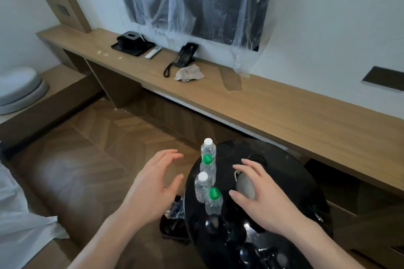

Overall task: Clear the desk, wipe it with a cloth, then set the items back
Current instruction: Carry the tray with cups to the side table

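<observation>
Four water bottles (pixel 207 172) upright in a row near left edge of round black surface (pixel 284 181), caps white, green, white, green. Right grip (pixel 260 194) nearer the job: fingers curled, thumb under, closing round pale grey rounded obj (pixel 246 186) just right of bottles, toward middle of surface; touching it, looks like a partial hold, lift not yet clear. Obj's long axis runs roughly near-to-far, along the palm. Left grip (pixel 153 183) off the left edge, over floor, fingers spread & relaxed, holding nothing, close beside bottle row. Long wooden surface (pixel 284 102) well beyond, along wall; cloth (pixel 189 74) lying crumpled there beside phone (pixel 185 55). Prob. next: carry obj back to wooden surface.
</observation>
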`<state>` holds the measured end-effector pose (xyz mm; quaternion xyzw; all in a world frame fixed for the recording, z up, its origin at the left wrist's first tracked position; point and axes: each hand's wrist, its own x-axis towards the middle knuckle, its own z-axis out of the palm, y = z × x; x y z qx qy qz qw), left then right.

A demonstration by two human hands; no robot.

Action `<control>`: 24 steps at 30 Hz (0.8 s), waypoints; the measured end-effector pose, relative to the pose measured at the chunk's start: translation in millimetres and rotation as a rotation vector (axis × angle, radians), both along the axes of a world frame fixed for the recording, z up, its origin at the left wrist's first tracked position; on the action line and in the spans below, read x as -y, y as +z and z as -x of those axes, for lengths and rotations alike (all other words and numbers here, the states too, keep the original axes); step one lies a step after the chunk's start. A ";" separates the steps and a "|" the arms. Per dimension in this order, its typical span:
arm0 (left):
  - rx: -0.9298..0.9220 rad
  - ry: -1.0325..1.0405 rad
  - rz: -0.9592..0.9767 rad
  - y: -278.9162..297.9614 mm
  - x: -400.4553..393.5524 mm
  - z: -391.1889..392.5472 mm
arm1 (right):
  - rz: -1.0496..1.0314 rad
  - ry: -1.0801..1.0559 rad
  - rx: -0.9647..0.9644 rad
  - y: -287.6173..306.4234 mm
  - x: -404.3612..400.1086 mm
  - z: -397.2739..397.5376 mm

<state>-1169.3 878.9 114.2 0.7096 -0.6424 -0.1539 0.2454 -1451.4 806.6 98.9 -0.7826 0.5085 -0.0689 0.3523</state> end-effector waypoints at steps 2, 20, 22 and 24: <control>0.030 0.016 0.012 7.6 -15.0 -38.9 | 0.033 0.049 0.014 20.0 -7.1 -37.3; 0.118 0.242 -0.070 32.4 -135.6 -321.0 | -0.007 0.345 -0.177 66.1 -36.6 -326.8; 0.122 0.244 -0.076 35.2 -128.8 -336.1 | -0.016 0.347 -0.188 65.7 -29.0 -346.1; 0.135 0.236 -0.094 37.7 -116.9 -352.0 | -0.023 0.350 -0.187 63.9 -19.3 -368.7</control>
